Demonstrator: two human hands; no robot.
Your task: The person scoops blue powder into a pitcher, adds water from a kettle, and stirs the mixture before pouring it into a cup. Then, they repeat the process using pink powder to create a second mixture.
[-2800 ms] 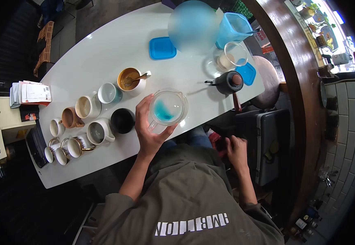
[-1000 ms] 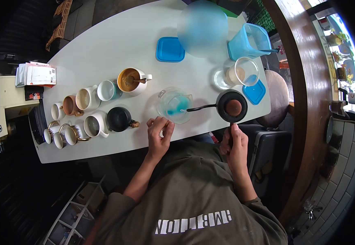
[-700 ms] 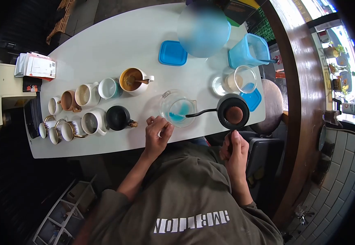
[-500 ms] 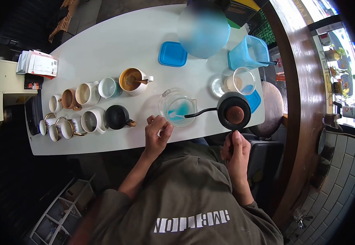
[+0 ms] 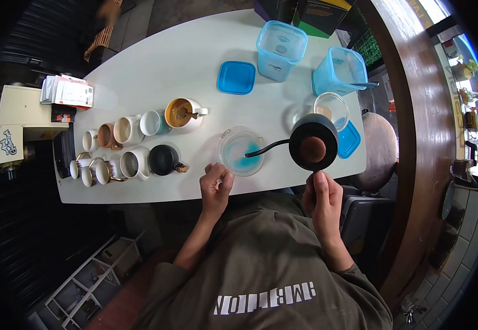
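Note:
A black gooseneck kettle point(image 5: 299, 132) with a round brown knob on its lid is tilted over the table, its handle gripped in my right hand point(image 5: 323, 199). Its thin spout reaches left, the tip over a clear glass jug point(image 5: 229, 137). Pale, cloudy liquid with a bright blue patch point(image 5: 252, 159) lies in the jug. My left hand point(image 5: 217, 184) is closed at the jug's near-left side, thumb and fingers pinched together where a handle would be. A black cup point(image 5: 163, 159) stands left of this hand.
Two rows of mugs point(image 5: 129, 130) line the table's left. At the back are a blue lid point(image 5: 235, 77) and two translucent blue containers point(image 5: 283, 69). A clear cup point(image 5: 332, 100) and another blue lid point(image 5: 349, 144) sit right of the kettle. A wooden beam point(image 5: 409, 137) borders the right.
A large blurred blue shape at the back is gone, revealing a blue container. The view has shifted slightly. Blue in the jug has moved towards its right side, under the spout.

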